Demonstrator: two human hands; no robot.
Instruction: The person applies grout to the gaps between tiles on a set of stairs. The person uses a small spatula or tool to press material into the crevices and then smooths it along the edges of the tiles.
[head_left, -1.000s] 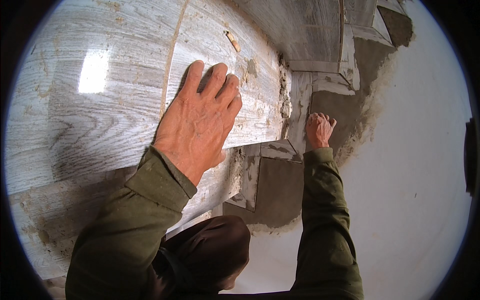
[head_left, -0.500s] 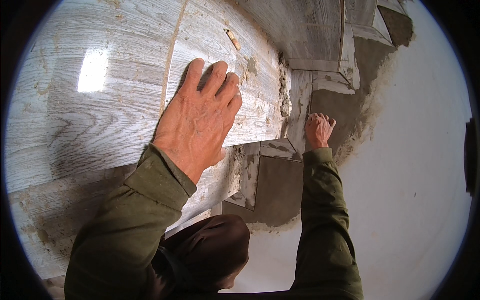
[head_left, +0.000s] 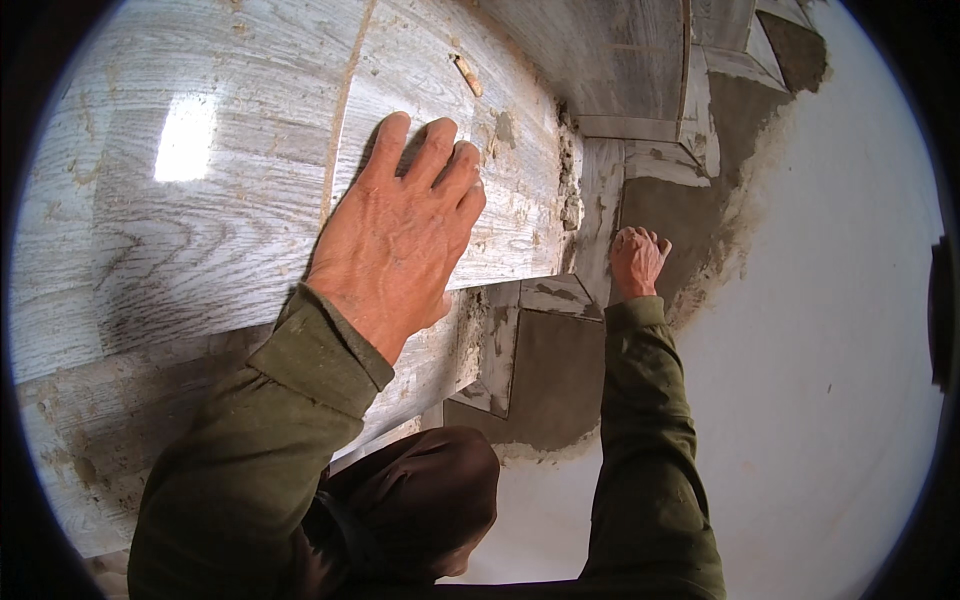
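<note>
My left hand (head_left: 400, 225) lies on a glossy, wood-patterned stair tread (head_left: 250, 240), its fingers stretched out and bent a little over the surface. On the right, my right hand (head_left: 638, 262) is closed, with its fingers curled in, against a grey mortar patch (head_left: 675, 205) on the wall. Whatever it may hold is hidden. Just left of that hand runs a strip of skirting tile (head_left: 599, 190), smeared with mortar. Crumbly mortar (head_left: 571, 190) fills the gap between the tread's end and this strip.
A small orange-brown chip (head_left: 467, 75) lies on the tread. The riser (head_left: 610, 70) of a higher step rises beyond. A white wall (head_left: 820, 300) stands at right. More skirting tile (head_left: 497, 365) and a lower mortar patch (head_left: 555, 375) follow the stairs down. My dark-clothed knee (head_left: 430, 490) is below.
Hardly anything differs. Both hands stay in place, and the view has shifted very slightly.
</note>
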